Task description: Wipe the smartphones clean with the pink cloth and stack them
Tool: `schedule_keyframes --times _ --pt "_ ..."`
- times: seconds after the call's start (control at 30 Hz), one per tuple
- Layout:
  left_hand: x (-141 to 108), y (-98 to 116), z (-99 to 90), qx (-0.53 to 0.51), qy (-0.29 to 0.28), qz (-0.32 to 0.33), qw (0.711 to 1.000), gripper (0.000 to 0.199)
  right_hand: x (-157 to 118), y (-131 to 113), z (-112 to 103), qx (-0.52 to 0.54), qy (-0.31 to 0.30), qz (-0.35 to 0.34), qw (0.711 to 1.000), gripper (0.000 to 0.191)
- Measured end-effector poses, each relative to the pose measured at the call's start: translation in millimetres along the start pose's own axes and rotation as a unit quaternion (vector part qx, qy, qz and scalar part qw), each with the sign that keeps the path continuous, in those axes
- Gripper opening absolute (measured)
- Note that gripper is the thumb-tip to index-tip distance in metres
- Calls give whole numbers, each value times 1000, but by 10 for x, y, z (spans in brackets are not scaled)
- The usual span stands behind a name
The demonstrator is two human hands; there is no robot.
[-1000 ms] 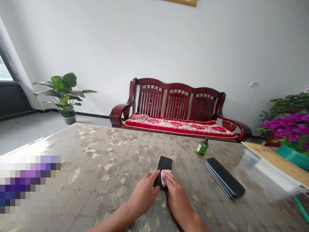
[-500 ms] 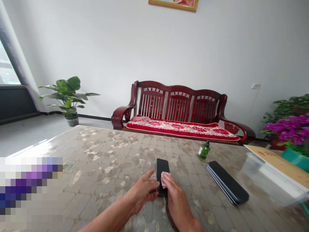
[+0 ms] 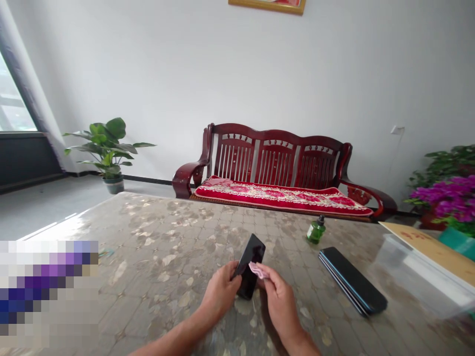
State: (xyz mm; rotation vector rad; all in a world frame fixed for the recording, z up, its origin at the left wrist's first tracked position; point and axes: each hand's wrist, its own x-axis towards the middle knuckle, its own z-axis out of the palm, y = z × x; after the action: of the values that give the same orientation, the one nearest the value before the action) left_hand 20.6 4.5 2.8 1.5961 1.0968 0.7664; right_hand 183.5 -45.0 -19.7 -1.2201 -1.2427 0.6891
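A black smartphone (image 3: 253, 257) is tilted up off the patterned tabletop, its dark screen turned toward my right side. My left hand (image 3: 221, 287) grips it by the left edge, thumb at the front and the other fingers partly hidden behind. Pinched in my right hand (image 3: 279, 297) is a small pink cloth (image 3: 258, 270), held at the right edge of the screen; whether it touches the glass I cannot tell. To the right lies a stack of dark phones (image 3: 352, 282). Behind that stack stands a green pump bottle (image 3: 315, 230) with a black top.
A clear plastic box (image 3: 404, 277) with a tan board (image 3: 430, 249) on it sits at the table's right. Purple flowers (image 3: 451, 195) rise beyond it. Past the patterned table (image 3: 156, 277) is a red wooden bench (image 3: 276, 163). A blurred patch covers the left side.
My left hand has taken hold of the phone, which lay flat, and tilted it up. My right hand has drawn the cloth slightly up and right, from pressing on the screen to a pinch.
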Motion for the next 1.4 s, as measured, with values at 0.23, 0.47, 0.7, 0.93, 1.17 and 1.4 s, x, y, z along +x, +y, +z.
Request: schedule_keyframes --times 0.23,0.47,0.7,0.93,1.17,1.4 --pt "-53 226 -185 211 16 25 977 35 160 -31 -230 113 160 19 980 35" --pt "-232 299 -136 309 -9 79 948 33 170 -235 -308 -87 67 -200 974 31" --pt "-262 249 -87 319 -20 141 937 30 46 -298 -206 -303 -60 -325 894 48" --pt "-250 166 -85 288 7 154 945 25 95 -284 -301 -342 -49 -328 879 47" --pt "-254 95 -56 264 29 166 950 25 113 -231 -410 -342 2 -323 882 48" --pt "-254 60 -34 229 30 188 955 23 -52 -359 -226 -345 -99 -347 866 51"
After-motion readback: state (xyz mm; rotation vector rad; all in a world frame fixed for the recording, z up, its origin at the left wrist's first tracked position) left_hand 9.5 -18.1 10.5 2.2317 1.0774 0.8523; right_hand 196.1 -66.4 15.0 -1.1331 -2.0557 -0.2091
